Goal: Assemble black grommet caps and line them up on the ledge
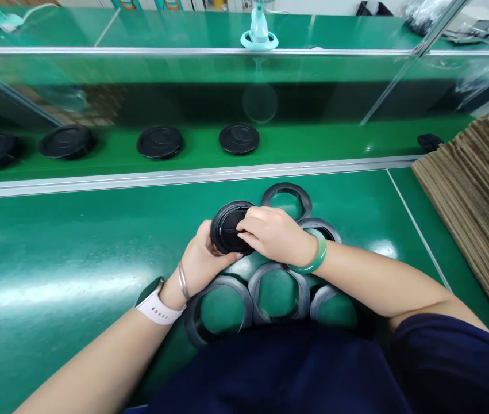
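Note:
A black round part with a raised rim and a dark centre is held up over the bench, tilted toward me. My left hand grips it from the lower left, thumb along the near edge. Over its right half, my right hand has its fingers pinched together at the centre. Whatever lies between those fingertips is hidden. Around and beneath the hands lie several dark rings, among them a far ring, a near-left ring and a middle ring.
Several black round pieces lie in a row on the green strip beyond a metal rail. A corrugated brown stack stands at the right. A small fan's turquoise base rests on the upper shelf.

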Demonstrator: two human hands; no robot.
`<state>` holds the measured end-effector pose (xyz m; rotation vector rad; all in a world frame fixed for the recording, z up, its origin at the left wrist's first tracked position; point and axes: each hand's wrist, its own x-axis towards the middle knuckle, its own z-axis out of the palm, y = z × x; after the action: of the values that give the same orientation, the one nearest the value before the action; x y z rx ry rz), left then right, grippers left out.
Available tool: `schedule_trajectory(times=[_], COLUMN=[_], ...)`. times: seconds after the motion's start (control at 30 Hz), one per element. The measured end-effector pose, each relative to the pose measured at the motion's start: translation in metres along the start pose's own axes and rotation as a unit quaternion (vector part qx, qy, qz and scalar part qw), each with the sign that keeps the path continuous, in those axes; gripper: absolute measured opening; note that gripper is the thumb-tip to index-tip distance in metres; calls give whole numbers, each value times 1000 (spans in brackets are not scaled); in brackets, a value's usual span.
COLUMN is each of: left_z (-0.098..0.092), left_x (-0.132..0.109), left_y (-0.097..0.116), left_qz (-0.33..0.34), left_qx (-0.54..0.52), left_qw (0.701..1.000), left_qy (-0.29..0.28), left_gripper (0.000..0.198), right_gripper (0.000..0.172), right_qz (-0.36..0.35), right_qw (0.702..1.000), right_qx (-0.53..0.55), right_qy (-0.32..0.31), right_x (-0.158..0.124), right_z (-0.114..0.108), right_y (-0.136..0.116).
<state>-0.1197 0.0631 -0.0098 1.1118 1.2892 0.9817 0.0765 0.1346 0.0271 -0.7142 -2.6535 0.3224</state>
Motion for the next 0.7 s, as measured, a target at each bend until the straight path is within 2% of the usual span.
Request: schedule_trajectory(times=[0.27, 0.7], left_z=[2, 2], left_x=[0, 1], left_y=[3, 6], left_qz=[9, 8], left_qx=[17, 12], left_qw=[1000, 1000], left_qy=[10, 7], left_gripper=[66, 65], right_gripper=[14, 13], right_qz=[-8, 5], right_qw=[999, 1000], right_qx=[-35, 0], right_qy=[-38, -31], right_x=[2, 3], right_z=[-7, -5], right_y=[-8, -2])
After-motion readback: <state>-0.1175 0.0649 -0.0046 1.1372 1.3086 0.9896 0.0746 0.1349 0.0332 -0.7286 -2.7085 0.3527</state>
